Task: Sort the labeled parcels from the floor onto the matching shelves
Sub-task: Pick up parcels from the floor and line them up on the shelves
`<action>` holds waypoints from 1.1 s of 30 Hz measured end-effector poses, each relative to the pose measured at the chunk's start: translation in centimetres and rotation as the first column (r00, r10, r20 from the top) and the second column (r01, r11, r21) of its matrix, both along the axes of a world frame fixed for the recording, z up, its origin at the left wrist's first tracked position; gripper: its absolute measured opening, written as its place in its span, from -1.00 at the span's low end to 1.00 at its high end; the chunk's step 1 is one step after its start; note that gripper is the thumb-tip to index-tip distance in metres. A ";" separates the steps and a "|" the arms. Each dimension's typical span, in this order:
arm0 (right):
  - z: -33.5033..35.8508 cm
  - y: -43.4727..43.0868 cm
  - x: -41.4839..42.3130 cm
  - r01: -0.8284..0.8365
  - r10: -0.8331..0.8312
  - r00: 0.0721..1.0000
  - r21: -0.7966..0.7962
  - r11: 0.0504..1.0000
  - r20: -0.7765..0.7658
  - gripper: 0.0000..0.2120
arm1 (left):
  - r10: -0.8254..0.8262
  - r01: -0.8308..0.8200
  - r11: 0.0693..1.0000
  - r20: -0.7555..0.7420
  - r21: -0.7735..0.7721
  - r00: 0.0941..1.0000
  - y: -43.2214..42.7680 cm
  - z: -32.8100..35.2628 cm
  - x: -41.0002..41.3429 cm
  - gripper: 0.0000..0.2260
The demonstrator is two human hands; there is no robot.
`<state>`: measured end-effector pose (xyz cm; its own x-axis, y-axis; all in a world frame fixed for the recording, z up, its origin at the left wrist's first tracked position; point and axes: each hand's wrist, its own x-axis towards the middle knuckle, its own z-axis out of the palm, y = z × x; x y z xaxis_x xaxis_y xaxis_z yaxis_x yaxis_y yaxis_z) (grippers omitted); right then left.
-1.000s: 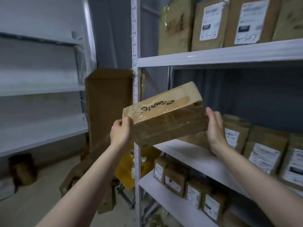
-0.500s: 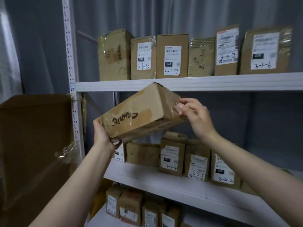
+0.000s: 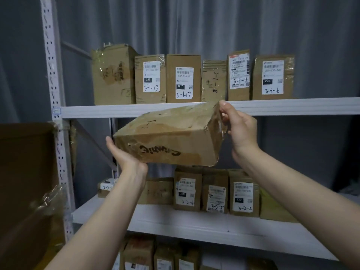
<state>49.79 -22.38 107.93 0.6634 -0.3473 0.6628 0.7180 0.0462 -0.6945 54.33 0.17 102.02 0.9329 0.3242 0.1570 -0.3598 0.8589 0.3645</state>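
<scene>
"Two hands on one parcel [image 3: 171, 139]. How are they set?"

"The left hand [image 3: 124, 156] lays its palm flat against the low left end, thumb straight along the edge, the other fingers hidden behind the cardboard. The right hand [image 3: 241, 131] curls thumb and fingers round the high right corner, over loose tape film."

"Tilted, then?"

"Yes, right end up, held in the air. The handwriting on its near face reads upside down."

"And past it?"

"By the right thumb, the parcel's top corner overlaps the front lip of the upper shelf [image 3: 97, 111]. I cannot tell whether they touch. Above both hands boxes stand upright on that board: a taped box [image 3: 114, 75], the 3-1-13 box [image 3: 150, 78], the 3-1-17 box [image 3: 183, 78], on to the 3-1-6 box [image 3: 272, 77]."

"Any room?"

"Bare board shows between the taped box and the perforated post [image 3: 51, 61], and beyond the right hand past the 3-1-6 box. Below the wrists the middle shelf [image 3: 175, 223] carries the 3-2-4 box [image 3: 187, 191] and the 3-2-2 box [image 3: 243, 194], with a bare strip along its front edge and a gap above them. A big brown carton [image 3: 25, 172] stands left of the left forearm. A grey curtain [image 3: 214, 22] hangs behind."
</scene>
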 end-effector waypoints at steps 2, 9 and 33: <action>0.1 0.2 -0.6 0.007 -0.005 1.000 0.041 0.999 -0.028 -0.58 | -0.043 0.042 0.999 0.044 0.017 0.998 -0.4 0.0 0.3 -0.41; 0.4 -0.1 -2.0 0.088 -0.084 0.991 0.039 0.995 -0.104 -0.54 | -0.136 0.131 0.987 0.046 0.096 0.990 -0.5 1.1 0.3 -0.64; -2.1 -8.7 -0.1 0.422 -0.458 0.846 -0.183 0.888 -0.272 -0.74 | -0.024 -0.085 0.758 0.158 0.646 0.987 -2.8 4.9 -1.7 -0.20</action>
